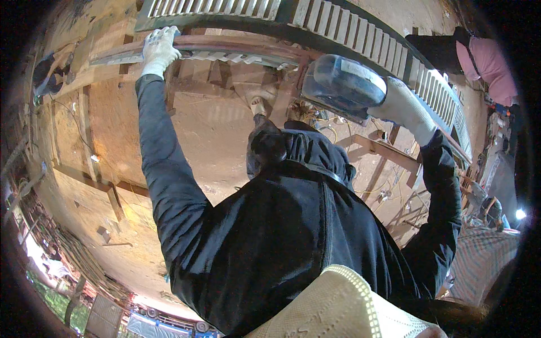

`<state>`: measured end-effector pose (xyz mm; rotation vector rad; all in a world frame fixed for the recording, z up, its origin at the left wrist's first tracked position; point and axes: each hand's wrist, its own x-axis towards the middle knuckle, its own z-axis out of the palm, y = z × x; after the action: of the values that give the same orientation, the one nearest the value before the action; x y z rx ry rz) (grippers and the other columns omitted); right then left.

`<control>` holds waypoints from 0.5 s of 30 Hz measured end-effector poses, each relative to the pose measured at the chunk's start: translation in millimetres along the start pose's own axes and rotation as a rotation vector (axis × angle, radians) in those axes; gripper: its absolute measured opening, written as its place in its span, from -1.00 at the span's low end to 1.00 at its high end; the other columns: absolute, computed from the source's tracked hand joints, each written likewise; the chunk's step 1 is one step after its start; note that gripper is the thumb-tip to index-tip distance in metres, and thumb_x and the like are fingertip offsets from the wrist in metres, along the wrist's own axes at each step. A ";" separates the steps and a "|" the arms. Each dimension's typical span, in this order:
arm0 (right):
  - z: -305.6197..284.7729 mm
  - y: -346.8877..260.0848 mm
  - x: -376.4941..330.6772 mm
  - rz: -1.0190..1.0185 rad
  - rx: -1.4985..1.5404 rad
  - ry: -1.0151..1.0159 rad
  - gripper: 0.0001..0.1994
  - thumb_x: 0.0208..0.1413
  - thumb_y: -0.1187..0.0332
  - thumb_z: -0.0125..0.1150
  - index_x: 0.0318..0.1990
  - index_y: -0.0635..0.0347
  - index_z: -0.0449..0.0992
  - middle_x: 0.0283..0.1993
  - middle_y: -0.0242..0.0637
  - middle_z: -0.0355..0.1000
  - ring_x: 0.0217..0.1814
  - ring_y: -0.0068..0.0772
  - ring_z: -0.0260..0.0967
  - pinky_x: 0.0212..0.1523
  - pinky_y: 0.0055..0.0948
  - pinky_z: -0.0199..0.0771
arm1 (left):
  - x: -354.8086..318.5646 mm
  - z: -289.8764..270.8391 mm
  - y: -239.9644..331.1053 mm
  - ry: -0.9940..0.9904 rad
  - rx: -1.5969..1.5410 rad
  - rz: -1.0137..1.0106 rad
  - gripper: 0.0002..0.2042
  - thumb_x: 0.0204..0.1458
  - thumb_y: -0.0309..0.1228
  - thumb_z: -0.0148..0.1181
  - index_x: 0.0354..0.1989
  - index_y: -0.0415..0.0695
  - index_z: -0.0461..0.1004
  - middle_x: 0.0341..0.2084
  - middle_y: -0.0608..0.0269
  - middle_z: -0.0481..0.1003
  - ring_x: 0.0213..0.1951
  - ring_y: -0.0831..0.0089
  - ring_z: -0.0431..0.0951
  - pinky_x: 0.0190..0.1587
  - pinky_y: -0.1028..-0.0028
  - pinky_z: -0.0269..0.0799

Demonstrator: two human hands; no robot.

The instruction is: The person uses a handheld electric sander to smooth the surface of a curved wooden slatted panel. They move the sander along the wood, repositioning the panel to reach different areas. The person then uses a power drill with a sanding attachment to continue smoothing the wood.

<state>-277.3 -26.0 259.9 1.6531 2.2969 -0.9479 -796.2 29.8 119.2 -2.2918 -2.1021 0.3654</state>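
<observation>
My left hand [160, 49], in a whitish work glove, is closed over a reddish-brown bar [236, 45] near its left end. Beneath that bar runs a pale, uneven strip [222, 57]. Also gloved, my right hand [403, 110] is at the right end of a rounded dark blue object [341, 84], shiny and jug-like, with a pale label; its exact kind is unclear. My right fingers are mostly hidden by it, though the hand appears to grip it. The blue object sits by the right end of the bar, next to a long dark frame with pale slats [349, 28].
Brown ground lies below, with thin cables and metal bars [386, 152] on the right. Angled lengths [84, 177] lie at left. A person in pink [493, 65] is at far right; another [48, 76] at far left. Checked sheeting [482, 259] lies at lower right.
</observation>
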 end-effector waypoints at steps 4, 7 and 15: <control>-2.2 -43.6 38.7 0.056 -0.024 -0.155 -0.57 -0.35 0.29 0.39 -0.26 0.39 0.54 -0.46 0.06 0.49 -0.41 -0.09 0.52 -0.34 -0.25 0.52 | -8.4 -11.2 2.7 -0.055 0.033 -0.017 -0.33 -0.32 -0.29 0.44 0.10 0.02 0.37 0.06 0.29 0.43 0.13 0.25 0.36 0.21 0.26 0.22; 7.7 -70.0 73.3 -0.045 -0.131 -0.146 -0.52 -0.37 0.30 0.39 -0.20 0.39 0.53 -0.46 0.06 0.49 -0.49 -0.16 0.52 -0.40 -0.27 0.52 | -6.8 -6.7 5.2 -0.025 -0.021 0.001 -0.35 -0.33 -0.29 0.43 0.08 0.01 0.38 0.04 0.27 0.44 0.12 0.24 0.37 0.20 0.25 0.22; 11.7 -69.6 59.1 -0.059 -0.062 -0.097 -0.48 -0.38 0.21 0.36 -0.20 0.37 0.54 -0.37 0.10 0.51 -0.28 0.05 0.52 -0.21 -0.19 0.51 | -3.5 -2.5 1.3 0.000 -0.040 0.021 -0.41 -0.33 -0.34 0.40 0.01 0.04 0.40 -0.01 0.27 0.45 0.10 0.23 0.38 0.17 0.24 0.24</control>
<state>-364.7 1.2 250.7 1.4898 2.2985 -0.9370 -794.7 26.5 122.0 -2.3367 -2.1067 0.3274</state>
